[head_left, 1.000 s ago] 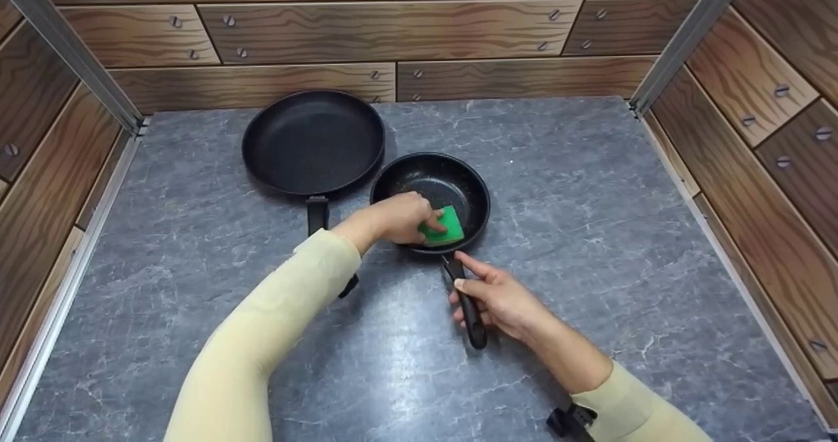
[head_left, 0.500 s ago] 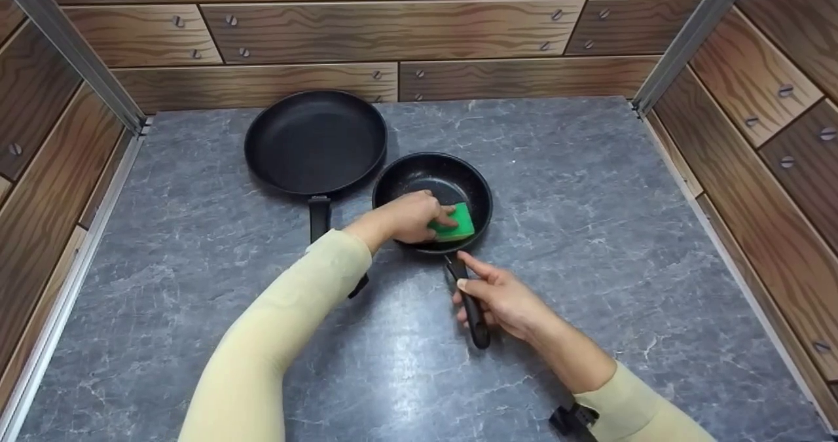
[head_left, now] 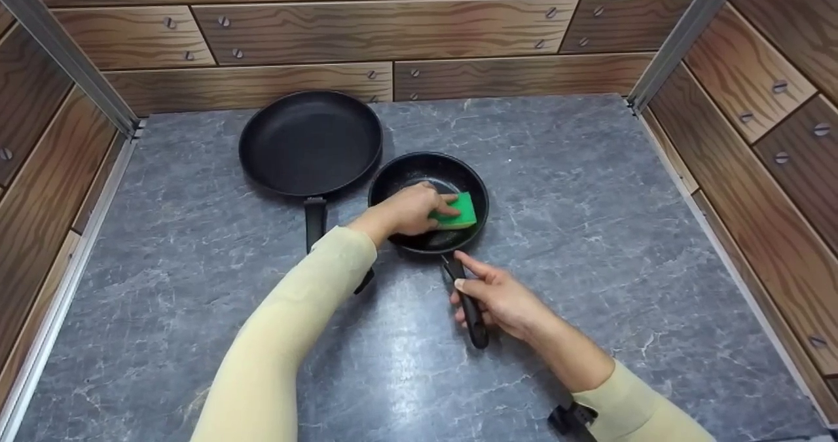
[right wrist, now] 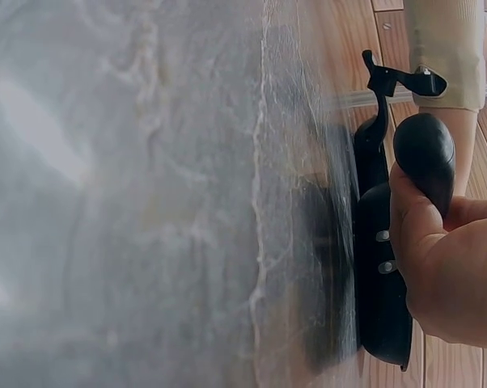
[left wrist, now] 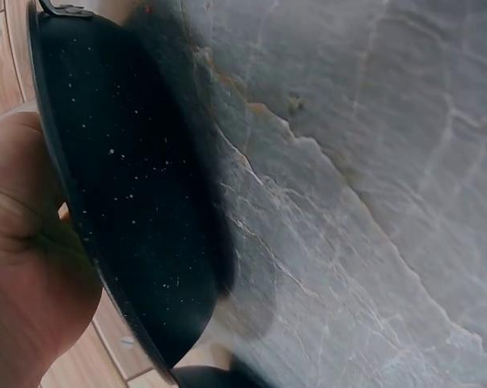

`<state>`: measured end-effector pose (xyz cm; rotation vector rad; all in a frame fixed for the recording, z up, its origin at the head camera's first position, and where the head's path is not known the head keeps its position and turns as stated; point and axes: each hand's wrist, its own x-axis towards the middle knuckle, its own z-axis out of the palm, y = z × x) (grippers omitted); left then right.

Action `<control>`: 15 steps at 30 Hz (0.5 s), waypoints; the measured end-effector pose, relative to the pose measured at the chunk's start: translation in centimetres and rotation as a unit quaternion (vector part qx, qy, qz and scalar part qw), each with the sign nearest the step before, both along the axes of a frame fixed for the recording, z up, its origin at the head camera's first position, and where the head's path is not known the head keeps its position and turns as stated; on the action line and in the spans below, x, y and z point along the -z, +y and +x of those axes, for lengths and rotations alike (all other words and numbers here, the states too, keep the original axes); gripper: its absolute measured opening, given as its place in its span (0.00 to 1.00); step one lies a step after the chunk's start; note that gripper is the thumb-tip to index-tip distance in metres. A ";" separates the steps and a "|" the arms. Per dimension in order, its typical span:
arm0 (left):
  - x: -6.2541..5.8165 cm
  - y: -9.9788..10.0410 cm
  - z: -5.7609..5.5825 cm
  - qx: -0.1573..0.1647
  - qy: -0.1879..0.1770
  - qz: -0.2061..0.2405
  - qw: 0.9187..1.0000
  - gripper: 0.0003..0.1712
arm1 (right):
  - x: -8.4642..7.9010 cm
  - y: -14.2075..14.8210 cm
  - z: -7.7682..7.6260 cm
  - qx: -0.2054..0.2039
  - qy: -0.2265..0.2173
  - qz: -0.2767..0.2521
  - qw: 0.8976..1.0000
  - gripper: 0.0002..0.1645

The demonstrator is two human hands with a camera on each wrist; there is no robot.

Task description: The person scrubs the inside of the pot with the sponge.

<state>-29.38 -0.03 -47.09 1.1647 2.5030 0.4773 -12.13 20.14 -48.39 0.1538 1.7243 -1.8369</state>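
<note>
A small black frying pan [head_left: 429,167] with a speckled inside sits mid-table in the head view. Inside it my left hand [head_left: 414,209] holds a green sponge [head_left: 463,210] against the pan's right side, index finger laid along the top. My right hand [head_left: 501,298] grips the pan's black handle [head_left: 473,321], thumb on top and index finger reaching toward the rim. In the left wrist view the pan's outer wall [left wrist: 138,178] hides the sponge and most fingers. The right wrist view shows the handle's rounded end [right wrist: 424,153] standing out of my grip.
A larger black frying pan [head_left: 311,144] lies behind and to the left, its handle [head_left: 315,222] partly under my left forearm. Wood-patterned walls [head_left: 386,33] enclose the grey marbled table [head_left: 569,186] at the back and sides.
My left hand has slid the sponge rightward across the small pan, then slightly toward its far side. The right hand keeps its hold on the handle, and the pan stays in place.
</note>
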 end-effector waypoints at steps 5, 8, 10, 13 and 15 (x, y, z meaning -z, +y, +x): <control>0.1 0.2 -0.5 -0.003 0.014 -0.002 1.000 0.26 | -0.1 0.1 0.1 -0.002 0.003 0.001 1.000 0.44; 0.1 0.3 -0.8 -0.008 0.021 0.000 1.000 0.26 | -0.2 0.2 0.1 -0.003 0.007 0.002 1.000 0.44; 0.1 0.3 -1.0 -0.014 0.023 0.003 1.000 0.26 | -0.1 0.2 0.1 -0.004 0.008 0.004 1.000 0.44; 0.3 0.1 -1.4 -0.022 0.031 0.005 0.999 0.26 | 0.0 0.2 0.1 -0.002 0.007 0.005 1.000 0.44; 0.4 -0.1 -1.6 -0.027 0.035 0.007 0.999 0.26 | 0.0 0.1 0.1 -0.003 0.007 0.002 1.000 0.44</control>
